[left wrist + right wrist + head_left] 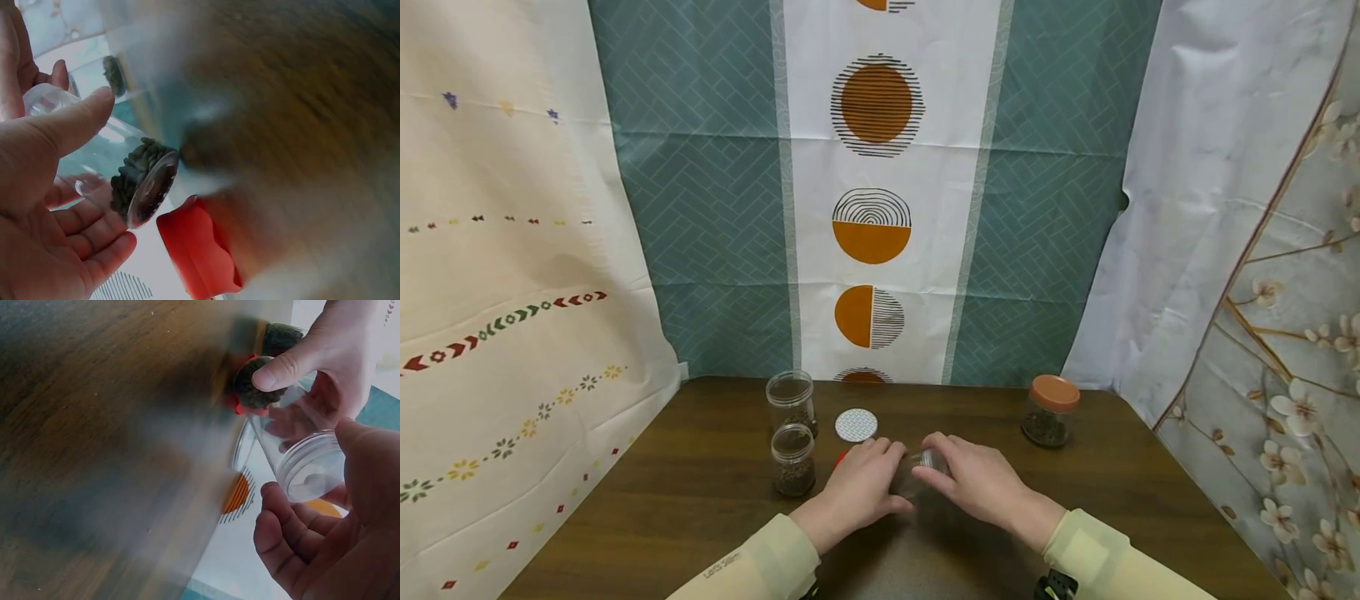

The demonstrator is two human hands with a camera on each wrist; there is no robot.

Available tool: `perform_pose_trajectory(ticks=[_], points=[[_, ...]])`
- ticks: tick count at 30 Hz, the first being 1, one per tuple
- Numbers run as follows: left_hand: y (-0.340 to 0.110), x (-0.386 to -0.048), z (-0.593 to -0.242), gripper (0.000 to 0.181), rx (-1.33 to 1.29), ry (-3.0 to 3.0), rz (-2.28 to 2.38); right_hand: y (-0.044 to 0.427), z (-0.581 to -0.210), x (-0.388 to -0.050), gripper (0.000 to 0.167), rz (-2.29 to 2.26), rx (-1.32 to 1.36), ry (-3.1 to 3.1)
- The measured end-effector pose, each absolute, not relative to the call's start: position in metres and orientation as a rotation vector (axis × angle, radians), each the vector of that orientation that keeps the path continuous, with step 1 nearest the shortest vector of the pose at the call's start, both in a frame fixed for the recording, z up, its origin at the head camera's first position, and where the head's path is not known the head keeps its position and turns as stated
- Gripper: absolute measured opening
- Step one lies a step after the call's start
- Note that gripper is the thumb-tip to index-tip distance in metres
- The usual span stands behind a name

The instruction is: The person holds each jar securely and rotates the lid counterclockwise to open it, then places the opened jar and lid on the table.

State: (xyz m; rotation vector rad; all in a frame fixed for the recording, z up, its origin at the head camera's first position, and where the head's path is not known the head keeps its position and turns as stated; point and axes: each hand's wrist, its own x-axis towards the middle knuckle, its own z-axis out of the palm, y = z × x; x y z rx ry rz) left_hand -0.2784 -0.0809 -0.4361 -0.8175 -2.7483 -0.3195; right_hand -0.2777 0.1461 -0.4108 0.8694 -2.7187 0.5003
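Note:
My left hand (857, 487) grips a clear plastic jar (94, 147) that lies tilted on its side just above the table. Dark green seeds (139, 172) have gathered at the jar's base. At the other end, my right hand (973, 479) has its thumb and fingers on either side of the ribbed, lidless mouth (309, 459). In the right wrist view the left thumb (275, 375) presses near the base. A red wavy-edged object (197, 250) stands by the jar's base, mostly hidden behind my left hand in the head view.
Two lidless clear jars, one at the back (790, 400) and one nearer (793, 462), stand left with dark contents. A round white patterned disc (856, 425) lies behind my hands. A jar with an orange lid (1054, 393) stands at the right. Curtains border the wooden table (700, 475).

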Motion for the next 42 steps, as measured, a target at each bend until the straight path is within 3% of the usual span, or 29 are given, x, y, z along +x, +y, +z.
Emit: perform_pose_trajectory(ticks=[22, 35, 42], points=[[-0.085, -0.278, -0.431, 0.060, -0.835, -2.835, -0.430, 0.126, -0.407, -0.286, 0.039, 0.125, 0.910, -2.367], [-0.081, -0.272, -0.433, 0.075, -0.794, -2.848, -0.466, 0.126, -0.406, -0.284, 0.038, 0.086, 0.892, -2.445], [-0.081, -0.272, -0.429, 0.074, -0.812, -2.858, -0.501, 0.124, -0.398, -0.284, 0.041, 0.129, 0.863, -2.540]])
